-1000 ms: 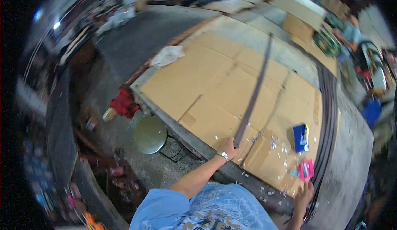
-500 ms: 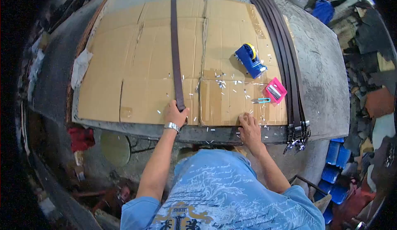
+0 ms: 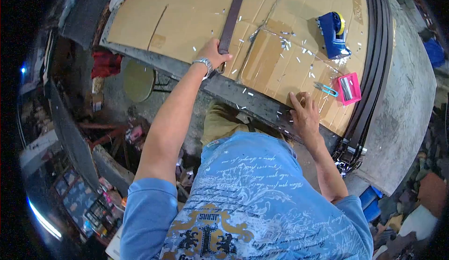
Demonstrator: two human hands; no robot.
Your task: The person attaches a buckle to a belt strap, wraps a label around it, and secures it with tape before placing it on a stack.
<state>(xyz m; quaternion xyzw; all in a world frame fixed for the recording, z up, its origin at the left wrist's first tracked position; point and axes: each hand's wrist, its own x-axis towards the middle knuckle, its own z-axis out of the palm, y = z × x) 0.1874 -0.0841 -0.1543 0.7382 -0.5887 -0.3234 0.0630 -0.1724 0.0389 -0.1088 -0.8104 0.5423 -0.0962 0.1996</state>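
A long dark brown strap (image 3: pixel 232 19) runs over the cardboard (image 3: pixel 187 16), and my left hand (image 3: pixel 214 55) is closed round its near end at the front edge. My right hand (image 3: pixel 305 114) rests at the cardboard's front edge, fingers apart and slightly bent, with nothing visible in it. Just beyond it lie small blue-handled snips (image 3: pixel 326 89) and a pink tray (image 3: pixel 348 89) holding pale strips. Farther back stands a blue tape dispenser (image 3: pixel 333 35) with a yellow-rimmed roll. Small white pieces (image 3: pixel 286 42) are scattered over the cardboard.
Several dark straps with metal buckles (image 3: pixel 348 154) lie along the right side of the cardboard, their ends over the edge. The grey tabletop (image 3: pixel 407 73) extends right. Below left are a round stool (image 3: pixel 139 80) and a red cloth (image 3: pixel 106 64).
The view has tilted and turned, so the table appears higher and slanted. My left hand still grips the strap end; my right hand stays near the front edge.
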